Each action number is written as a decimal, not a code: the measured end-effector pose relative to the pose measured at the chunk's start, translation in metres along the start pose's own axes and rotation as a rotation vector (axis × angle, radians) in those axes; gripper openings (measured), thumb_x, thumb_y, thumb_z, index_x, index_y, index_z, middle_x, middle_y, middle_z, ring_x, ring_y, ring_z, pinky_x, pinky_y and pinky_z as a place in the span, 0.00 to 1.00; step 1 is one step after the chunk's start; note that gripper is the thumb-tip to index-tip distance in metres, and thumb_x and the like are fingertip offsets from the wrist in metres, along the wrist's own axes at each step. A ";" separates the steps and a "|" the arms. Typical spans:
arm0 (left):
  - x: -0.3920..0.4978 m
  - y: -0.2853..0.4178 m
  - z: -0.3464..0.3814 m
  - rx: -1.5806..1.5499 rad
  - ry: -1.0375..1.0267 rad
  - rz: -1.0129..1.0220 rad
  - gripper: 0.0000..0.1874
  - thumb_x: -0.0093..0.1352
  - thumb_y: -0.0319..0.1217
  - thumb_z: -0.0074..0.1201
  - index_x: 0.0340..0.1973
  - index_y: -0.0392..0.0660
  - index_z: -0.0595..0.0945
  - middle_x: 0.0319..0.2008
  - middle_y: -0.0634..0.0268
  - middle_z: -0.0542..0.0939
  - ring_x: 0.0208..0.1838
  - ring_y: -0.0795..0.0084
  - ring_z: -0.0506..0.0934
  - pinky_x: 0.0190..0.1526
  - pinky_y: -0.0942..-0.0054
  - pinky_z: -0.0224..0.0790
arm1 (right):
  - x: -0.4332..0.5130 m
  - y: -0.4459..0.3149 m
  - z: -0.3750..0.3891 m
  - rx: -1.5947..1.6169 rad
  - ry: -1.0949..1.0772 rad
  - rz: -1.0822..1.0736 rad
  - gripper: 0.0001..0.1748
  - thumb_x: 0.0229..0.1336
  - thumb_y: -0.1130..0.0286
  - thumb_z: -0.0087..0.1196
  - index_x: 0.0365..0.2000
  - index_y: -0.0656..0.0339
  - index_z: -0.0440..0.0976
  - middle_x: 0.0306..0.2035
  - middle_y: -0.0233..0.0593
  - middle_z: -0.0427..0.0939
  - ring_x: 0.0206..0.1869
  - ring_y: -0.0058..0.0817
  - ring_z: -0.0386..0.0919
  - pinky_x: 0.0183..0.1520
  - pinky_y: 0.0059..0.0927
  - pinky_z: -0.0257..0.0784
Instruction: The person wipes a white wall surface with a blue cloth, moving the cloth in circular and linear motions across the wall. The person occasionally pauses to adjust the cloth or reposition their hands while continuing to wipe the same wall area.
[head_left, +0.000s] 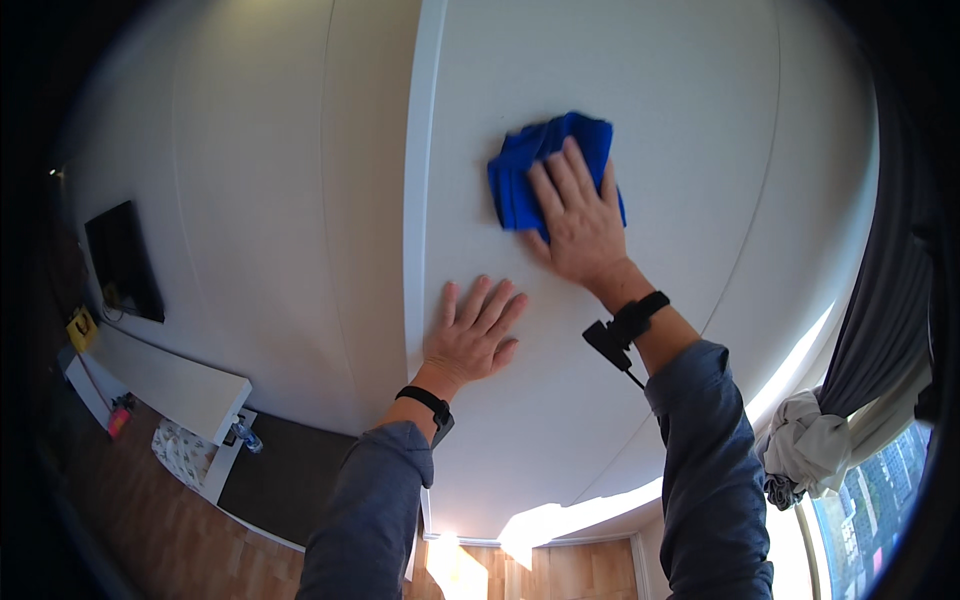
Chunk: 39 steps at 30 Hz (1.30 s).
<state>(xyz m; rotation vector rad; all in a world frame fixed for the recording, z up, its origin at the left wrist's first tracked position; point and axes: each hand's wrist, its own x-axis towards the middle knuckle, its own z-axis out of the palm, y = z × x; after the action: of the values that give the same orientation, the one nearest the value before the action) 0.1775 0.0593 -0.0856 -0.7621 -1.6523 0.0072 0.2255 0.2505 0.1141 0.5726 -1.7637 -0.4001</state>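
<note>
Under the spread fingers of my right hand, a folded blue cloth lies pressed flat against the pale wall. The cloth's upper and left parts stick out past the fingers, and its middle is hidden by the hand. Lower and to the left, my left hand rests on the same wall with its fingers apart and nothing in it. Just left of that hand runs a white corner trim. Each wrist wears a black strap, and a small black device hangs from the right one.
A dark curtain and a knotted light curtain hang by the window at right. At left are a wall-mounted television, a white shelf and a plastic bottle. Wood flooring shows below.
</note>
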 end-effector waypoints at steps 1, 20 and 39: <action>-0.006 -0.002 -0.001 0.003 -0.001 0.010 0.39 0.74 0.55 0.49 0.78 0.56 0.70 0.83 0.60 0.60 0.85 0.49 0.54 0.81 0.28 0.36 | -0.012 -0.006 -0.002 0.040 -0.052 -0.073 0.41 0.61 0.48 0.62 0.70 0.56 0.69 0.73 0.48 0.68 0.83 0.47 0.54 0.81 0.69 0.43; -0.056 0.001 0.005 0.003 -0.060 -0.010 0.46 0.72 0.57 0.51 0.83 0.58 0.61 0.86 0.63 0.52 0.87 0.54 0.50 0.83 0.31 0.30 | 0.025 -0.054 0.012 0.051 -0.112 -0.273 0.45 0.63 0.43 0.60 0.75 0.48 0.65 0.79 0.42 0.62 0.84 0.40 0.53 0.85 0.63 0.38; -0.067 0.000 -0.002 -0.082 -0.124 -0.004 0.46 0.71 0.56 0.55 0.82 0.56 0.62 0.86 0.60 0.53 0.87 0.54 0.49 0.82 0.32 0.28 | 0.013 -0.123 0.042 0.098 -0.081 -0.169 0.43 0.62 0.40 0.61 0.74 0.40 0.66 0.78 0.39 0.63 0.83 0.45 0.54 0.81 0.71 0.41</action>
<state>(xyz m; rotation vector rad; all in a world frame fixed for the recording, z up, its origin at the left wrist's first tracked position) 0.1810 0.0261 -0.1443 -0.8348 -1.7803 -0.0161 0.2033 0.1410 0.0461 0.7878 -1.8261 -0.4615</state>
